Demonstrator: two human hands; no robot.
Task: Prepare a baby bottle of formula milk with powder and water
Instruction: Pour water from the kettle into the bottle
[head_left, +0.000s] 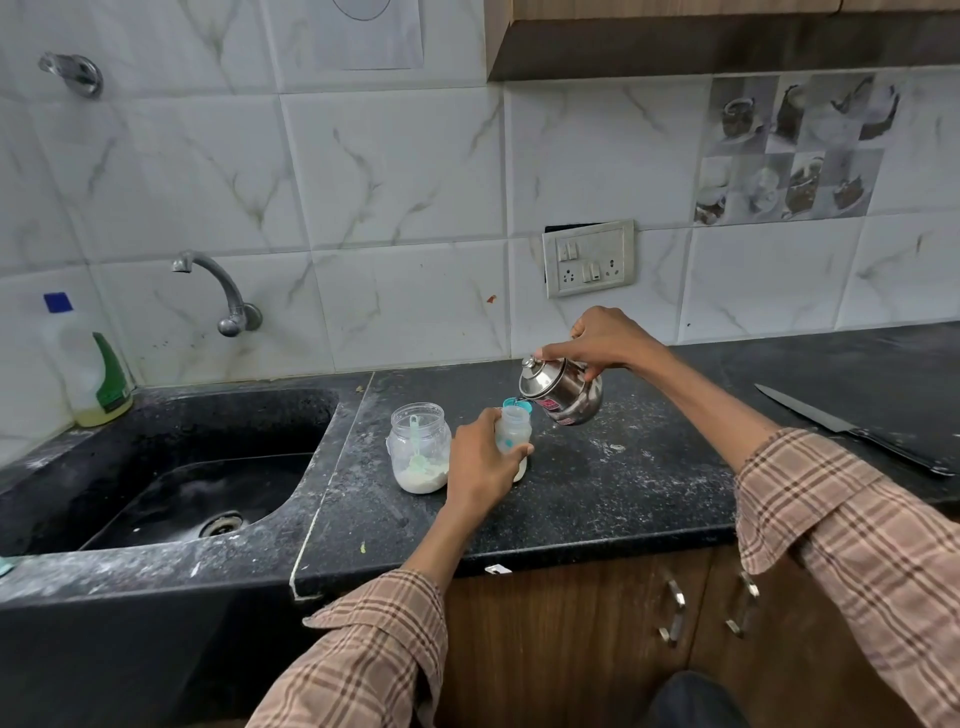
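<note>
Tilting steel kettle (563, 391) over hand (480, 457)-held, powder-bottomed bottle (514, 423).

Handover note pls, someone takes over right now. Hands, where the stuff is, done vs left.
Left hand: grips the baby bottle, upright on the counter, cap off.
Right hand: holds the steel kettle by its top handle, tilted, spout over the bottle mouth.
Powder jar: open, left of the bottle, green scoop standing in the powder.
Done: bottle open, white contents low in it; pouring position reached. Whether water is flowing is too small to tell.
Left: finish the water, set the kettle down, cap and shake. No cap or teat in view.
Knife lies at the far right.
</note>
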